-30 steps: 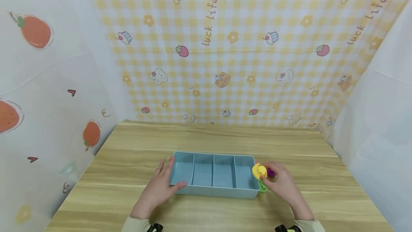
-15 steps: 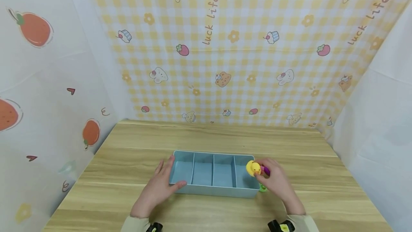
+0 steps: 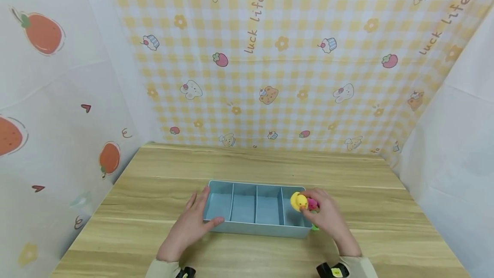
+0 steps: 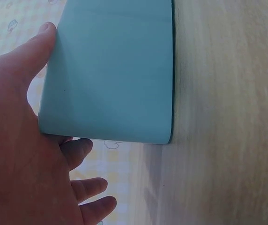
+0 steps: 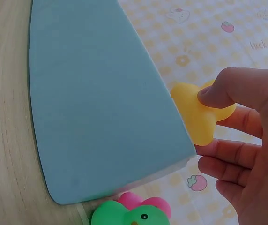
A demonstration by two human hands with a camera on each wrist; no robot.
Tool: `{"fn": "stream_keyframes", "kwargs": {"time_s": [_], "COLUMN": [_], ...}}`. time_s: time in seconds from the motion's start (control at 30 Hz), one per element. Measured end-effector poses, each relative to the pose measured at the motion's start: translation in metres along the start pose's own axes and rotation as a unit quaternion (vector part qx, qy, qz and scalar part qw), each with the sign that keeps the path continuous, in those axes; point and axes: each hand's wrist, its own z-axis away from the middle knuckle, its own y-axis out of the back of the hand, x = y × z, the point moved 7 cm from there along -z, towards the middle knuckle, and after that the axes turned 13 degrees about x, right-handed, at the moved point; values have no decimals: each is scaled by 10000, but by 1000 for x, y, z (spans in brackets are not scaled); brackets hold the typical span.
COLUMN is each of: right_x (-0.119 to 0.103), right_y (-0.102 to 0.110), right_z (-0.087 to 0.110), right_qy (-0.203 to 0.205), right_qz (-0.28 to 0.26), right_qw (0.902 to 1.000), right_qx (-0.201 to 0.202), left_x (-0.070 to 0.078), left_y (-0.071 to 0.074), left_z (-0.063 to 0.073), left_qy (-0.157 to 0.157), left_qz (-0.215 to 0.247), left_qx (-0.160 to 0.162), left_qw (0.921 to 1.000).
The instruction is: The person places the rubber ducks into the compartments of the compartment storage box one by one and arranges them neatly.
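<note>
A yellow rubber duck [image 3: 299,202] is pinched between the thumb and fingers of my right hand [image 3: 324,213], over the right-end compartment of a blue divided box [image 3: 256,229]. The right wrist view shows the duck [image 5: 195,112] just past the box's upper edge. My left hand [image 3: 191,226] rests at the box's left end, thumb along the front rim and fingers extended by the end wall. In the left wrist view its thumb [image 4: 42,42] touches the box edge. Beside the right end sit a pink toy [image 3: 312,203] and a green toy [image 3: 314,227], partly hidden.
The box stands on a wood-grain table [image 3: 247,256]. A yellow checked cloth [image 3: 285,76] hangs behind the table, with white cloths at the left [image 3: 69,140] and right [image 3: 447,153].
My right hand has moved left with the duck, from the box's right rim to over the right-end compartment. My left hand has stayed in place.
</note>
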Motion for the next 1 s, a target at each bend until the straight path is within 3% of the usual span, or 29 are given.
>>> {"fn": "stream_keyframes", "kwargs": {"time_s": [0.37,0.67,1.0], "right_x": [-11,-12,-19], "right_y": [-9,-18,-24], "right_z": [-1,-4,-7], "right_qy": [181,33,270], "right_qz": [177,60,-155], "right_qw": [9996,9997,9989], "right_qx": [-116,-237,-353], "left_x": [2,3,3], "left_y": [1,1,2], "left_z": [1,-1,-1], "left_qy": [-18,-17,10], "left_qz": [77,54,151], "left_qx": [8,-46,-67], "left_qw": [10000,10000,9999]}}
